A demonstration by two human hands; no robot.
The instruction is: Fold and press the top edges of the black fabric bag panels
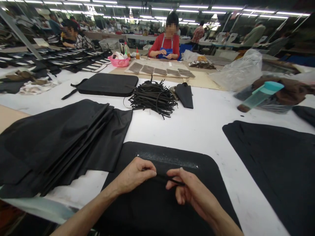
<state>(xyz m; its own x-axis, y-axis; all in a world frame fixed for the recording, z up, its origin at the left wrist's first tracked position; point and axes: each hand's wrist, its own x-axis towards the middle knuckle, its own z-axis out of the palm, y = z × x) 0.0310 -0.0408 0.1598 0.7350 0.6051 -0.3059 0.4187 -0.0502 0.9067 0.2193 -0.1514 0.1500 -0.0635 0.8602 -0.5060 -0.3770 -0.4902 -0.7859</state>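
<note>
Head view: two bare hands at work over the near edge of a white-covered bench (197, 127). A thin black strip (176, 181) lies between and within the fingers, above a large black panel (145, 206) with rounded far corners. The left hand (135, 174) is closed in a pinch, tips of thumb and forefinger together at the strip. The right hand (190, 188) is partly open, its fingers loosely curled and the strip running across them; where its thumb presses cannot be told. Between the hands the strip is hard to follow, dark upon dark. A shiny, whitish-speckled band (169, 158) crosses the panel near its far edge, with a small pale mark at either end.

Toward the bench's left side, overlapping black sheets (61, 134) are fanned out, reaching the near edge and meeting the panel. On the right side lies a second black panel (275, 160), apart from the first. Beyond the work, toward the far edge, a tangled heap of black strips (154, 96) stands between a flat black slab (105, 84) and a small tapered black piece (184, 95). A clear bottle (257, 98) with a turquoise lid leans to the right of these. Near the far edge are a pink basket (119, 62) and a board (169, 64) bearing grey pieces; behind the board sits a co-worker (167, 44) in red.
</note>
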